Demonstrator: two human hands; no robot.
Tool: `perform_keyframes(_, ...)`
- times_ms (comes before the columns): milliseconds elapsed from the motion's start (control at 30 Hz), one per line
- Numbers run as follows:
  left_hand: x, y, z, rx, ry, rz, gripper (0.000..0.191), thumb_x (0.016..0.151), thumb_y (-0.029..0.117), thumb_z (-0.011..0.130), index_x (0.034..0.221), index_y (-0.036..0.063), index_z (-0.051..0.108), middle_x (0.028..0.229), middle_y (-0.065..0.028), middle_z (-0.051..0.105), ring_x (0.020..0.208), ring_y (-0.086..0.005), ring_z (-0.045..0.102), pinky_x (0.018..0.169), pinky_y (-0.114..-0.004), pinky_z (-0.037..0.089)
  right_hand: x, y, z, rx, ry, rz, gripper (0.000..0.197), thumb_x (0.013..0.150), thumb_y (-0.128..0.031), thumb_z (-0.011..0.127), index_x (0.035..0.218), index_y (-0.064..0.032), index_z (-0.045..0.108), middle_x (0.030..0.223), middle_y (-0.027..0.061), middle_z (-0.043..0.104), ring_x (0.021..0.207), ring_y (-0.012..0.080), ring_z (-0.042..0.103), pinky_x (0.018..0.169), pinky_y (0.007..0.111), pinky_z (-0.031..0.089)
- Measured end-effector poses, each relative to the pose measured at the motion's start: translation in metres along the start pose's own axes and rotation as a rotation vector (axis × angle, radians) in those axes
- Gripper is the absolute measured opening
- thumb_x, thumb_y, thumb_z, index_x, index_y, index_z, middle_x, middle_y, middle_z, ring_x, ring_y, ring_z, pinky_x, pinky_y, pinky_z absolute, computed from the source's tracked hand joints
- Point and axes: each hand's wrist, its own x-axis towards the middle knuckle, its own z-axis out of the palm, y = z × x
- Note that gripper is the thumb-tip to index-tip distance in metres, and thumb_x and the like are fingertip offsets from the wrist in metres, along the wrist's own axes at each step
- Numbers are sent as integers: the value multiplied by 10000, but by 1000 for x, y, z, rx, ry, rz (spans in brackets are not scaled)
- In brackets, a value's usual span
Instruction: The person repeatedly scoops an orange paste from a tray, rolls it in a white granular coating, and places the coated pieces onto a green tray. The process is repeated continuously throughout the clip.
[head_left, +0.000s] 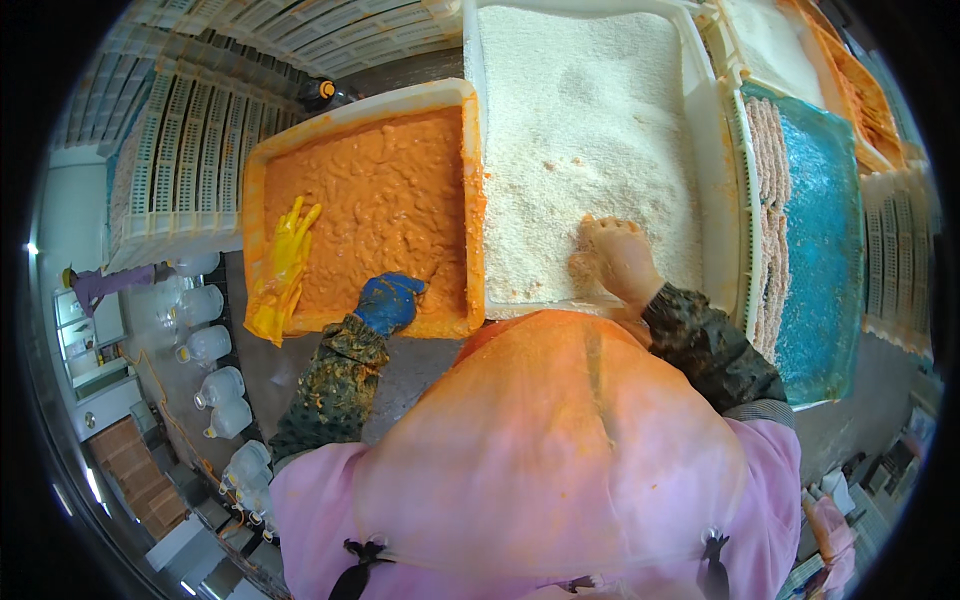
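Note:
My left hand (390, 301), in a blue glove, is at the near right corner of a tub (474, 172) of thick orange batter-like mixture (367, 195). Its fingertips dip into the mixture, so what they hold cannot be seen. A yellow rubber glove (285, 270) lies over the tub's near left edge. To the right stands a deep white tub (705, 150) filled with white crumbs (585, 135). My right hand (619, 255), without a glove, presses down on the crumbs near the tub's front edge, fingers bent. Whether anything is under it is hidden. A few orange-tinted clumps lie around it.
At right, a tray lined with blue plastic sheet (817, 247) holds a row of crumb-coated pieces (766, 225). Slatted plastic trays (195, 150) are stacked at left. Clear plastic jugs (206, 343) stand on the floor; a person in purple (112, 285) is far left.

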Motion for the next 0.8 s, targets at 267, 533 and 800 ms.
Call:
perform_keyframes(267, 0, 5, -34, 145, -133, 112, 324, 927, 259, 693, 1204, 101, 752, 1119, -181, 734, 1043, -332, 703, 887, -429, 558, 7, -18, -56, 1774, -393, 290, 419, 1062, -376, 607, 1334, -58, 591, 686, -83, 404, 584, 45, 388, 551, 233, 385)
perform_keyframes(533, 36, -18, -36, -1270, 594, -115, 271, 970, 234, 676, 1145, 46, 765, 1089, -168, 734, 943, -264, 688, 847, -368, 546, -69, 105, -203, 1367, 794, 422, 513, 1059, -466, 581, 1350, -44, 602, 654, -83, 366, 536, 44, 362, 450, 228, 377)
perform_keyframes(800, 125, -12, 8, -697, 740, -159, 235, 938, 203, 710, 1072, 17, 764, 1019, -163, 734, 935, -341, 690, 789, -453, 561, -69, 370, -202, 856, 364, 860, 585, 1103, -503, 439, 1470, -54, 515, 1081, 18, 592, 972, 124, 561, 840, 271, 444)
